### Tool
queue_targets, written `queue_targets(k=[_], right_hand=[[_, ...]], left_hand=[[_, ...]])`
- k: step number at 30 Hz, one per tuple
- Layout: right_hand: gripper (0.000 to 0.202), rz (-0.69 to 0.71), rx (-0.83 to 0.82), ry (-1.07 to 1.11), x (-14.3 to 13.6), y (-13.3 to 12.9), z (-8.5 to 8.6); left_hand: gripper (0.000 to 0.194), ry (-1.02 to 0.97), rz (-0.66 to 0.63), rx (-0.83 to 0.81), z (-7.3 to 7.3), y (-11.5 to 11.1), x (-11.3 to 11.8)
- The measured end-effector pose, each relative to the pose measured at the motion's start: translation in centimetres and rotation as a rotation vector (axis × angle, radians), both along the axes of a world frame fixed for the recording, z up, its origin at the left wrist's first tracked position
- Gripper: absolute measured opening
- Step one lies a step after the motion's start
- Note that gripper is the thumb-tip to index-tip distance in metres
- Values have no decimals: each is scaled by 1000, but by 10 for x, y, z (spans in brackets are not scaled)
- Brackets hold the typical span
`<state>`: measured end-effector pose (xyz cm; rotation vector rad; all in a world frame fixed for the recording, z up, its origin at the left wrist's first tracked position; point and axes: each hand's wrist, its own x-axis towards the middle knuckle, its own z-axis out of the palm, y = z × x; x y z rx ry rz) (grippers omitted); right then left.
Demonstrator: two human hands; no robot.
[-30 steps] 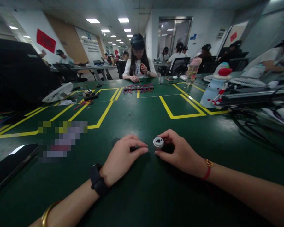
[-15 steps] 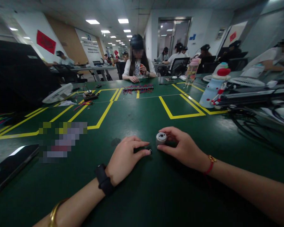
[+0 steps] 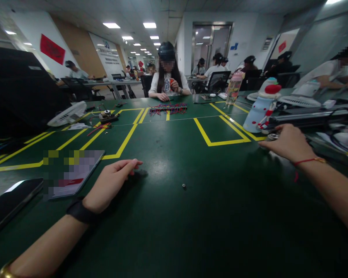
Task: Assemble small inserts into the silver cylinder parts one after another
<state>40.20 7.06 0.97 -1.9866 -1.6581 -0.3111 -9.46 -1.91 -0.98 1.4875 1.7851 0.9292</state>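
Note:
On the right, my right hand (image 3: 290, 143) grips a small grey cylindrical motor (image 3: 273, 136) between thumb and fingers, close to the light blue bottle and the dark cables. The fingers cover most of the motor. My left hand (image 3: 111, 179), with a black band on the wrist, hovers beside the phone with the lit screen (image 3: 89, 173). Its thumb and fingers are drawn together, and nothing shows in them. A tiny metal ring-like part (image 3: 183, 186) lies alone on the green table (image 3: 174, 231), between the two hands.
A dark phone (image 3: 14, 204) lies at the left edge. Yellow tape lines mark the table. Bundled red and blue wires (image 3: 168, 109) lie before a seated person (image 3: 168, 77). Loose parts and a white fan (image 3: 68, 114) stand left; the light blue bottle (image 3: 256, 112) stands right.
My right hand has carried the motor from the middle to the right, beside the cables. My left hand has drawn back leftward, leaving the tiny ring-like part on the table.

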Motion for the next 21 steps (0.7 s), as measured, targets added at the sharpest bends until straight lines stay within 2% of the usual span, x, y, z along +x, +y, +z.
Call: queue_targets(k=[2,3,4,6,8,11,14,16,18,21], right_hand=[[70,58,66,-38,-43,-16,4],[62,188,79,-38,-69,-27,5],[51,393,21,27,-96,-39,4],[43,750,-197,128,-146,-63,-2],[44,927,-320,174,-183,-84,-11],[44,970,-361,200,-207,-101,-22],[28,968,-358,210,-211,-102,-25],[18,977,-369,266,-209,-98,-24],[18,949,-397,416,-202,-91,-19],[25,764,-365,672,-175,-71,-4]], left_hand=[[45,1,2,-3,-1,1,3],[45,12,3,-2,-1,1,4],[44,24,1,-4,0,1,5],[43,47,-10,-7,1,0,6],[43,66,-22,-7,2,-1,6],[43,100,-41,5,1,-2,6],[43,122,-55,16,-1,-1,7],[43,123,-59,16,-2,0,7],[42,119,-65,13,-2,-1,6],[42,111,-88,17,-1,-4,4]])
